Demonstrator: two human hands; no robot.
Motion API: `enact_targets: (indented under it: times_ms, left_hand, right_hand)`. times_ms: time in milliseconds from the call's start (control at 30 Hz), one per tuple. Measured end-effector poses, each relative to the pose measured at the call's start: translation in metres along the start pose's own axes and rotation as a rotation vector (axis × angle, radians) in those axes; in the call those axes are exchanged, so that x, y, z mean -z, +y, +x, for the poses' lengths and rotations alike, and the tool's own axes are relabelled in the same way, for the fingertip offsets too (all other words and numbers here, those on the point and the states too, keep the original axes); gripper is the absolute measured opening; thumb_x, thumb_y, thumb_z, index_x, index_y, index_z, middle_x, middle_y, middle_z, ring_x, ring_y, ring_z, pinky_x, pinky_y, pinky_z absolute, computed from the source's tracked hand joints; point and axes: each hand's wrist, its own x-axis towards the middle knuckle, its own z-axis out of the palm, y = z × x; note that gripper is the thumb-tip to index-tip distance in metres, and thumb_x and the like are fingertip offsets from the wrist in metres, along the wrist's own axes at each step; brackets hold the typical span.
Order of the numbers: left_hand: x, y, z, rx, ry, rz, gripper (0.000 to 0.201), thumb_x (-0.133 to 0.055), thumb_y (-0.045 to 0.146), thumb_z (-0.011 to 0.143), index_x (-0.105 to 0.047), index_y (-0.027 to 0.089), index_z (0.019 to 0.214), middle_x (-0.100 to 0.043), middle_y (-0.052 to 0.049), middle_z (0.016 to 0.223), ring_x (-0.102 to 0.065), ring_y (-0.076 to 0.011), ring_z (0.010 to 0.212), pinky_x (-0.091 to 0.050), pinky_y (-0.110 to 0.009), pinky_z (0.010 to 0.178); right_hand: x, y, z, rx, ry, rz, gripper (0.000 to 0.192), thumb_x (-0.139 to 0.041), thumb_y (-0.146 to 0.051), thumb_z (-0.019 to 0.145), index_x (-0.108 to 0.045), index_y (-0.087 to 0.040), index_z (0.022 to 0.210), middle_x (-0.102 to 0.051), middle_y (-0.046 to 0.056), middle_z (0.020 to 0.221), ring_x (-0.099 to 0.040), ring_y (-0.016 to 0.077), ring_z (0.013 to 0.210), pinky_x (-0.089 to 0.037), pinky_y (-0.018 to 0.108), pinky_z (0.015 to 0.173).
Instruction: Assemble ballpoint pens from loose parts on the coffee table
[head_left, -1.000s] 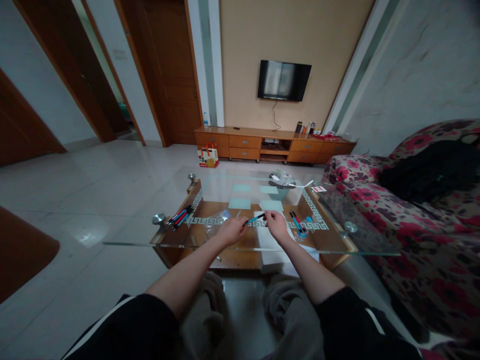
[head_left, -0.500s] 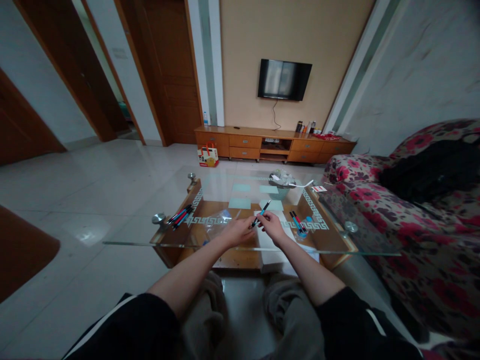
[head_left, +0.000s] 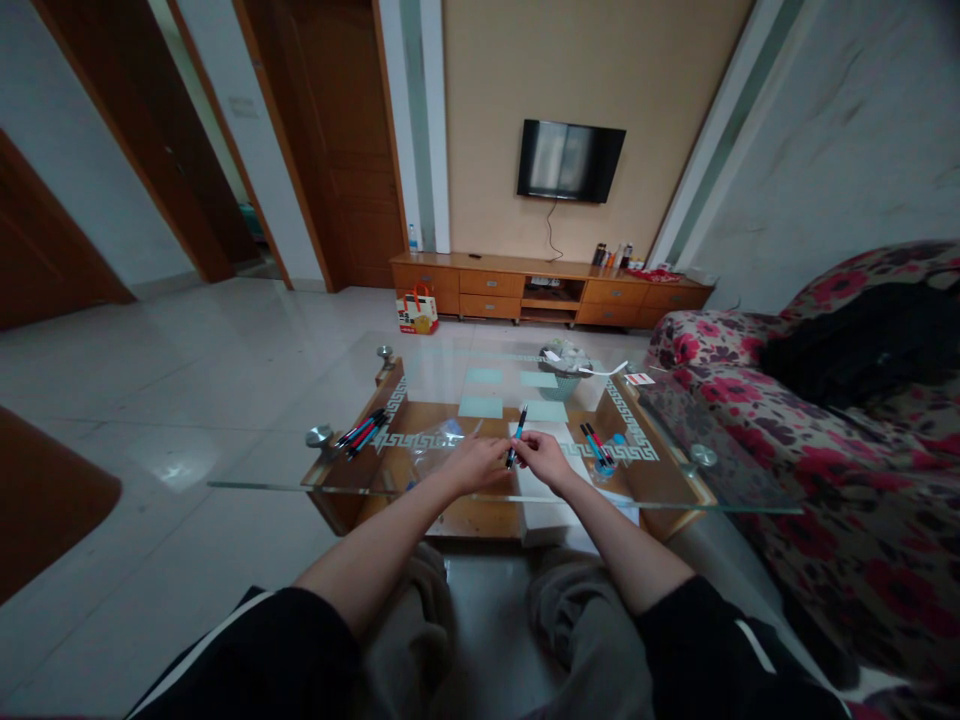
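Over the middle of the glass table point(head_left: 277, 488), a black and blue pen point(head_left: 522, 424) stands nearly upright between my two hands. My right hand point(head_left: 543, 458) pinches it with closed fingertips. My left hand point(head_left: 481, 463) is closed around the lower part of the same pen from the other side, with some of its fingers hidden. A bunch of black, blue and red pens point(head_left: 364, 432) lies on the glass to the left. On the right is a smaller group of pens point(head_left: 596, 444), close to a small blue-rimmed clear container point(head_left: 603, 470).
Clear plastic wrapping point(head_left: 435, 448) lies left of my hands. A white box point(head_left: 544, 515) shows under the glass. Behind the table are a waste basket point(head_left: 566, 384), a paper bag point(head_left: 417, 312) and a long TV cabinet point(head_left: 487, 284). A flowered sofa point(head_left: 750, 400) stands to the right.
The pen has turned from a slant toward the upper right to nearly upright. My hands have stayed close together in about the same place.
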Motion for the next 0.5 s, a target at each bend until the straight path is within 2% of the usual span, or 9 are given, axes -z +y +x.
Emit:
enact_targets:
  times_ms: [133,367,433,500]
  left_hand:
    - [0.003,0.001,-0.002,0.009,0.016,0.031,0.04,-0.066,0.041,0.088,-0.054,0.024,0.122,-0.069,-0.007,0.117,-0.065,-0.0248,0.107,-0.043,-0.037,0.092]
    - [0.011,0.009,-0.003,0.018,0.009,0.045,0.039,-0.063,0.045,0.089,-0.055,0.024,0.121,-0.068,-0.007,0.117,-0.063,-0.0251,0.11,-0.043,-0.038,0.094]
    - [0.012,0.011,-0.004,0.046,0.006,0.02,0.049,-0.064,0.049,0.087,-0.051,0.024,0.127,-0.066,-0.008,0.122,-0.062,-0.0262,0.112,-0.044,-0.039,0.094]
    - [0.013,0.012,-0.006,0.076,-0.014,0.008,0.062,-0.066,0.052,0.084,-0.045,0.024,0.135,-0.062,-0.011,0.129,-0.061,-0.0279,0.115,-0.044,-0.04,0.095]
  right_hand:
    - [0.0,0.001,0.001,-0.007,-0.029,0.048,0.035,-0.066,-0.052,0.079,-0.064,-0.017,0.078,-0.06,-0.001,0.061,-0.054,0.0121,0.054,-0.044,0.023,0.054]
    - [-0.008,-0.004,-0.002,-0.008,0.022,0.068,0.034,-0.065,-0.051,0.079,-0.063,-0.017,0.078,-0.06,0.0,0.063,-0.054,0.0139,0.056,-0.045,0.026,0.054]
    - [-0.006,-0.006,0.001,-0.02,0.084,0.047,0.034,-0.061,-0.05,0.081,-0.065,-0.017,0.086,-0.062,0.001,0.068,-0.056,0.0158,0.059,-0.047,0.027,0.055]
    - [0.005,-0.007,0.006,-0.012,0.223,-0.053,0.036,-0.055,-0.048,0.085,-0.067,-0.017,0.098,-0.065,0.004,0.075,-0.059,0.0187,0.066,-0.049,0.029,0.058]
